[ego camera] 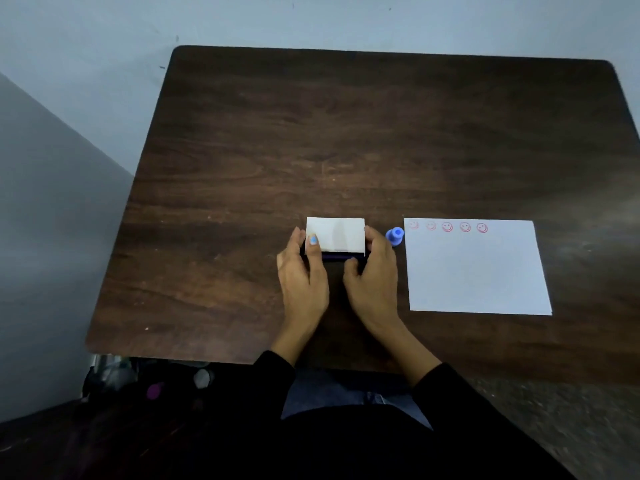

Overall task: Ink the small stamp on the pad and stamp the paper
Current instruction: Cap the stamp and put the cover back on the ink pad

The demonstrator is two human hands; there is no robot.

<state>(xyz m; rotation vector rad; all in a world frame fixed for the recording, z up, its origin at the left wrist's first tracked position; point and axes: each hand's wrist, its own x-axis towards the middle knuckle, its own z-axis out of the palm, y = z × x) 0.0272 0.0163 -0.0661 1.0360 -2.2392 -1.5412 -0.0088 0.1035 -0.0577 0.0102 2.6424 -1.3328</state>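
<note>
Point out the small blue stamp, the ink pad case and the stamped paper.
small blue stamp [395, 236], head view, on its round handle.
ink pad case [335, 234], head view, on its white lid.
paper [474, 271], head view, on its blank middle.

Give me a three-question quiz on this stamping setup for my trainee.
1. True or false: the blue stamp is held in a hand.
2. How many red smiley prints show on the paper?
3. Which sits nearer the paper: (a) the ink pad or (b) the stamp?

Key:
1. False. It lies on the table between pad and paper, while the left hand and right hand both grip the pad, whose white lid looks part-raised.
2. Five, along the top edge.
3. b.
</note>
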